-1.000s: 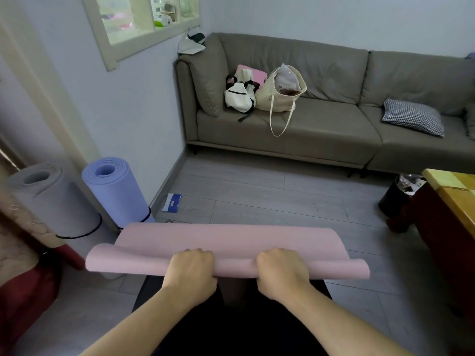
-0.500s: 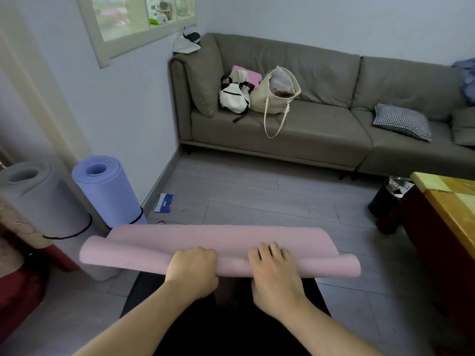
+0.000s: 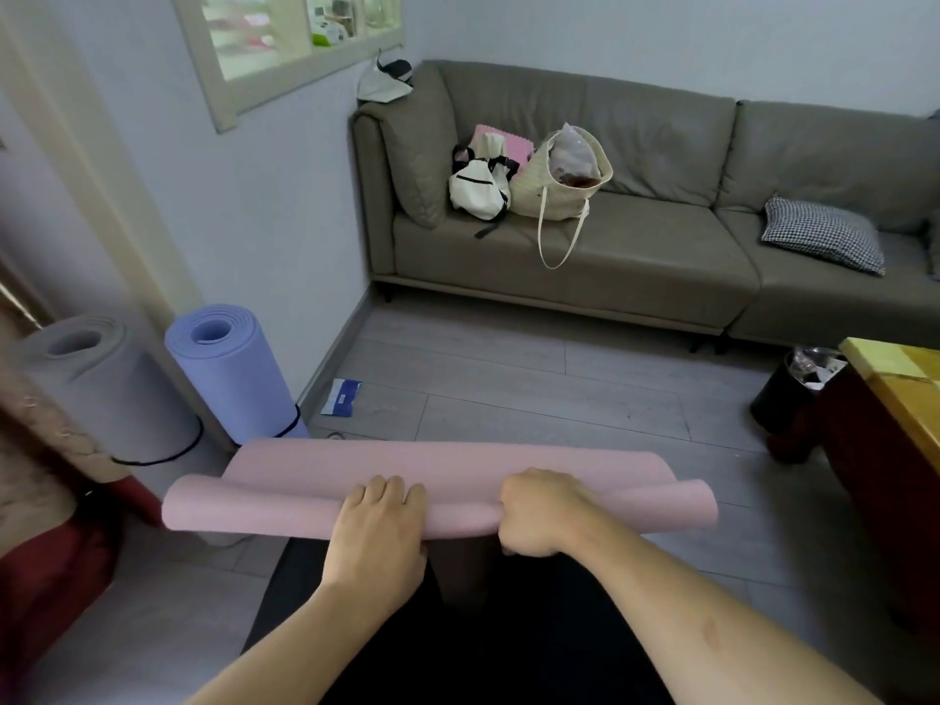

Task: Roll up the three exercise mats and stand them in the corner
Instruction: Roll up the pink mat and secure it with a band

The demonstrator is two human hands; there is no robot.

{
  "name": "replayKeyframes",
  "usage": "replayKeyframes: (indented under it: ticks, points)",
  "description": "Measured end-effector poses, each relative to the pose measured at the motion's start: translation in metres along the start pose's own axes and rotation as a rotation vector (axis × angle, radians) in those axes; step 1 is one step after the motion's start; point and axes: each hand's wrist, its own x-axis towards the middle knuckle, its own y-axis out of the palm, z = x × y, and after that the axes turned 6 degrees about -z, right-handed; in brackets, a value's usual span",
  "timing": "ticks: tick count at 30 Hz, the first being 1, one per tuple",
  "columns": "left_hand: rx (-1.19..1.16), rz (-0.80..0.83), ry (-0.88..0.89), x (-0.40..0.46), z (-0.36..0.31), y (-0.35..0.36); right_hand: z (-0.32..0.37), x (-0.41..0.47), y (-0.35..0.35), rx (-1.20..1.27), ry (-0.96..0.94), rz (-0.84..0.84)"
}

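We are rolling the pink mat (image 3: 437, 493) across our lap, and it is looking light, soft and springy: thin foam that bends easily but, we judge, is wanting to uncurl whenever pressure comes off. Our left hand (image 3: 379, 539) is lying over the roll with fingers fairly straight, pressing down on it, while our right hand (image 3: 536, 513) is curling into a fist around the roll and gripping it. Both are working near the middle, so the ends are staying loose; the right end is gaping open as a wide, slack tube. We think the best hold is spread wider, palms on top and thumbs tucked beneath, since the matte surface is looking grippy rather than slippery and nothing here is fragile. The unrolled part is stretching away from us as a flat, smooth sheet, seemingly above the grey plank floor (image 3: 508, 389), though we cannot tell what is supporting it. In the corner to our left, the grey mat (image 3: 101, 389) and the blue mat (image 3: 234, 374) are standing upright as thick, tight cylinders showing spiral ends, each bound by a thin black band near its base. So we are judging two done and this one barely begun.
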Motion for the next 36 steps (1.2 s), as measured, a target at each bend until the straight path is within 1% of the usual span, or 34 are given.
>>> replayKeyframes:
  ticks: [2, 4, 6, 10, 13, 15, 18, 20, 22, 23, 25, 27, 29, 33, 34, 36]
  points:
    - [0.056, 0.074, 0.001, 0.010, -0.002, -0.011, 0.000, -0.006, 0.007, -0.036, -0.017, -0.077]
    - [0.104, 0.157, 0.009, 0.020, -0.003, -0.018, -0.001, -0.015, 0.019, -0.076, -0.052, -0.200]
    - [0.052, 0.240, 0.005, 0.029, -0.003, -0.022, -0.004, -0.025, 0.035, -0.125, -0.088, -0.366]
    - [-0.037, 0.340, -0.047, 0.040, -0.001, -0.031, -0.007, -0.032, 0.064, -0.183, -0.083, -0.517]
    - [-0.032, 0.351, -0.037, 0.040, -0.002, -0.033, -0.006, -0.026, 0.057, -0.176, -0.057, -0.510]
    - [-0.011, 0.268, -0.032, 0.031, -0.004, -0.028, -0.005, -0.019, 0.042, -0.181, -0.043, -0.448]
    - [-0.048, 0.067, -0.028, 0.008, -0.006, -0.016, -0.003, -0.011, 0.033, -0.141, -0.057, -0.365]
    - [-0.078, -0.023, 0.030, -0.002, -0.007, -0.003, -0.001, -0.009, 0.030, -0.126, -0.045, -0.327]
    - [-0.056, -0.074, 0.050, -0.005, -0.007, 0.005, 0.001, -0.010, 0.029, -0.100, -0.024, -0.307]
    - [-0.041, -0.069, 0.039, -0.002, -0.008, 0.007, 0.001, -0.011, 0.028, -0.095, -0.019, -0.315]
    - [-0.009, 0.002, 0.012, 0.007, -0.009, 0.004, 0.001, -0.012, 0.033, -0.102, -0.035, -0.366]
    - [0.052, 0.084, 0.010, 0.017, -0.010, -0.005, 0.000, -0.015, 0.044, -0.129, -0.050, -0.429]
    - [0.102, 0.127, 0.029, 0.026, -0.011, -0.008, -0.003, -0.019, 0.054, -0.164, -0.038, -0.449]
    - [0.075, 0.218, 0.024, 0.036, -0.010, -0.014, -0.007, -0.024, 0.067, -0.179, -0.037, -0.588]
    - [0.048, 0.238, 0.017, 0.039, -0.009, -0.017, -0.008, -0.024, 0.067, -0.183, -0.031, -0.594]
    - [0.022, 0.242, 0.011, 0.042, -0.008, -0.018, -0.007, -0.022, 0.060, -0.180, -0.008, -0.529]
